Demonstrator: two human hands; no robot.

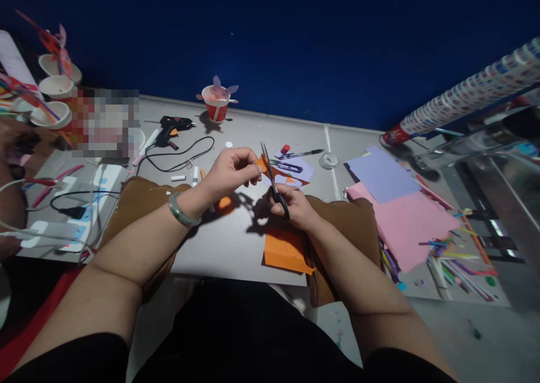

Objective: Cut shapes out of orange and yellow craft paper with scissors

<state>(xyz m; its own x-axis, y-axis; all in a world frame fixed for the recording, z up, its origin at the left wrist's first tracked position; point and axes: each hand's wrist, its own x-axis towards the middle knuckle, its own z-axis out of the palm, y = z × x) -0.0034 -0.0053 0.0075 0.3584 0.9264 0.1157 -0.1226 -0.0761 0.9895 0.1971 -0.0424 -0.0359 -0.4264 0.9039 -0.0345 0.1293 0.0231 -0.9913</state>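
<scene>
Between the fingertips of my left hand [236,172] is a small piece of orange paper [263,162]. My right hand [293,204] grips a pair of scissors [270,169] by the dark handles, blades pointing up and away from me beside the orange piece. Whether the blades touch the paper I cannot tell for sure. Below my right hand lies a larger orange sheet [284,252]. An orange round thing [224,205] sits on the table under my left wrist. Behind the scissors are purple paper scraps [307,166] and a box cutter [291,167].
A glue gun [175,129] with its cable and a red paper cup [216,104] stand at the back. Power strips [90,211] lie left, near a co-worker's arm. Pink sheets [405,220], a tape roll [329,159] and a long stack of cups [464,93] are right. Brown cushions [348,222] support my forearms.
</scene>
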